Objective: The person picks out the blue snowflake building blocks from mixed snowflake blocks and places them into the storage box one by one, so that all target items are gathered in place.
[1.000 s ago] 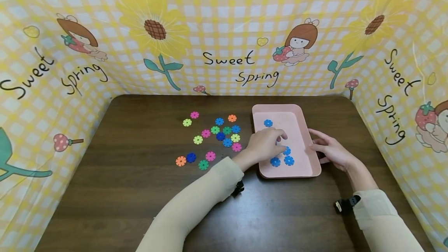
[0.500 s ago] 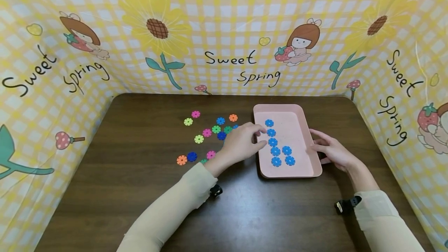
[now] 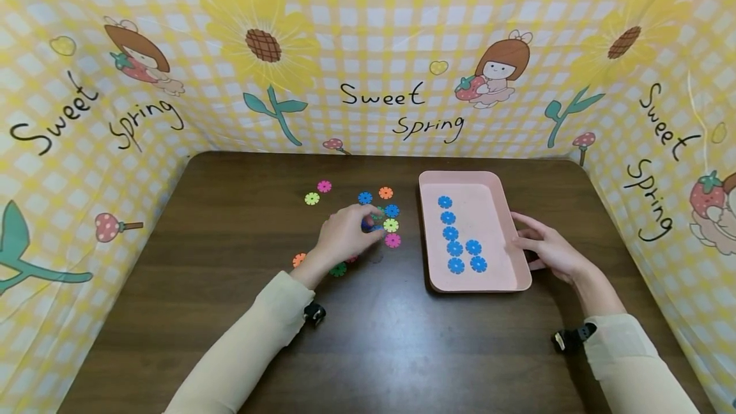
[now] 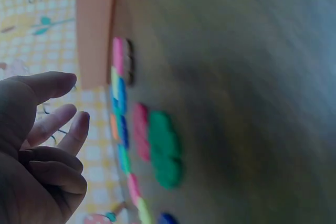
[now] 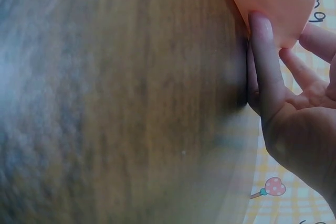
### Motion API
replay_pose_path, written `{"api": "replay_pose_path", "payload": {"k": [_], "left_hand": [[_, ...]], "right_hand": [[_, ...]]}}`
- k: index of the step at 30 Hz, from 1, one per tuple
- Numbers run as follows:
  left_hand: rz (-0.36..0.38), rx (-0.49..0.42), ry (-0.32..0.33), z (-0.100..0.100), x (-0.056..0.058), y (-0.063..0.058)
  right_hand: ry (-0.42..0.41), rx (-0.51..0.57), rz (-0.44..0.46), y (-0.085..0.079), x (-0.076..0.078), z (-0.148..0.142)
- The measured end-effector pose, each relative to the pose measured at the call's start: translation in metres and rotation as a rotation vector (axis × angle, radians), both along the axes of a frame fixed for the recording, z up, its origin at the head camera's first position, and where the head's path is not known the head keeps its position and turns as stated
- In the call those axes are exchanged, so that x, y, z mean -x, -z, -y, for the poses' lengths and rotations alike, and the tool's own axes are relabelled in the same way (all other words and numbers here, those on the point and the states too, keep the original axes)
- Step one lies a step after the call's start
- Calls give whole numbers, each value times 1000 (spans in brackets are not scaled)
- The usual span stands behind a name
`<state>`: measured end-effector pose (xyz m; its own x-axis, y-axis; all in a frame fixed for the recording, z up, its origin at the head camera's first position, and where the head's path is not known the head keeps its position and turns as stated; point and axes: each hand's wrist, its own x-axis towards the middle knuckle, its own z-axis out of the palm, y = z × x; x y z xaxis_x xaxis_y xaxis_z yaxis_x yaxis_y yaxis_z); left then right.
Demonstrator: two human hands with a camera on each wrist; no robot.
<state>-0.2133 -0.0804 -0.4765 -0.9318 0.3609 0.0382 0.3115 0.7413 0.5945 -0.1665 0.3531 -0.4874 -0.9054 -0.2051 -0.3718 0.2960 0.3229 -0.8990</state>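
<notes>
In the head view my left hand hovers over scattered flower-shaped plastic discs, its thumb and fingers apart. The left wrist view shows nothing between thumb and fingertips of the left hand. Near those fingertips lie a blue disc, a yellow-green disc and a pink disc; others are partly hidden under the hand. My right hand touches the right side of a pink tray. In the right wrist view the right hand has its thumb against the tray's outer wall, fingers extended.
Inside the tray, several blue discs form a column along the left, with two more beside its lower end. Farther back on the brown table lie another pink disc and an orange disc. Checked yellow cloth surrounds the table.
My left hand has moved left from above the tray to the loose discs, uncovering the blue column in the tray. My right hand stays at the tray's side.
</notes>
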Motion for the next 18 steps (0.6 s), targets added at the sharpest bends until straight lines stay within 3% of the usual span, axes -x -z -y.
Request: {"api": "replay_pose_path", "payload": {"k": [11, 18], "left_hand": [[60, 129, 27, 6, 11, 16], [74, 167, 25, 4, 15, 18]], "right_hand": [[3, -4, -5, 1, -1, 0], [5, -7, -4, 0, -1, 0]]}}
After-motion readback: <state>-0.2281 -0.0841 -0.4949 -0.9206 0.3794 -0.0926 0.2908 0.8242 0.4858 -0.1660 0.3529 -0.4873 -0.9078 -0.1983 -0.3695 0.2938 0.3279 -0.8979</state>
